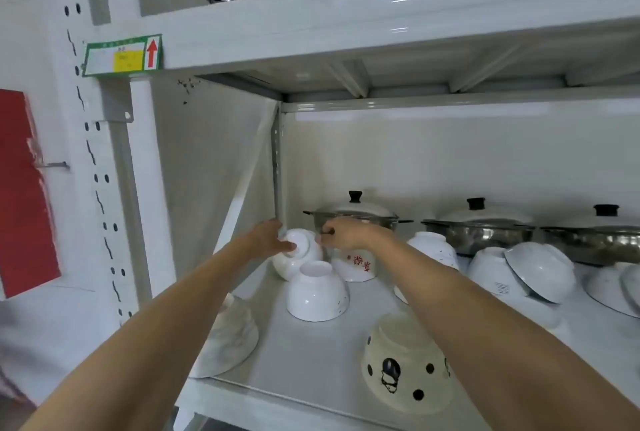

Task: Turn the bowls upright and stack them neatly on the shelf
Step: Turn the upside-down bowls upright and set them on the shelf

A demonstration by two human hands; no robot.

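White metal shelving [311,354] fills the view, its lower board carrying many upturned bowls. At the far left corner, the left hand [268,240] and right hand [341,233] grip a small white ceramic bowl [301,245], tilted on its side above another white bowl [287,266]; fingers of both curl round its rim and foot. Near it sit a plain white upturned bowl [317,293], a red-lettered bowl [356,266] and, nearer, a cream bowl with black dots [407,364]. Three lidded steel pots [478,226] line the far wall.
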